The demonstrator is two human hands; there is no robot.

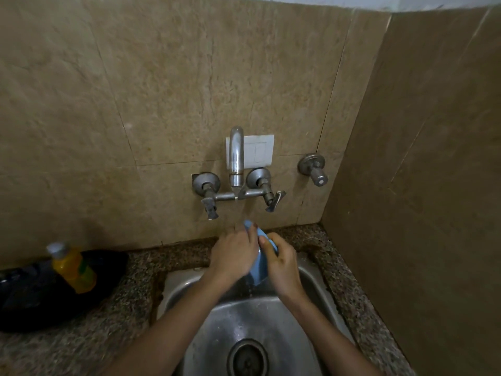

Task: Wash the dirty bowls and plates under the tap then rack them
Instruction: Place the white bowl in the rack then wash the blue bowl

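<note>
Light blue bowl [259, 263], yellow bottle [73, 267], speckled granite counter [113, 316], mottled tan wall tiles [162, 90]

Granite counter [81, 346], black bag [32, 297] (left), yellow bottle [73, 267]

Both bare forearms reach forward from the lower edge and converge. The left hand [234, 256] and right hand [282, 265] meet, backs up, fingers curled round the blue bowl [259, 271] between them

A light blue dish [259, 263], wet, stands on edge above the sink [217, 318], top rim in the thin stream from the tap [236, 156]. The left hand [234, 253] and right hand [282, 263] grip its sides, hiding most of it.
</note>
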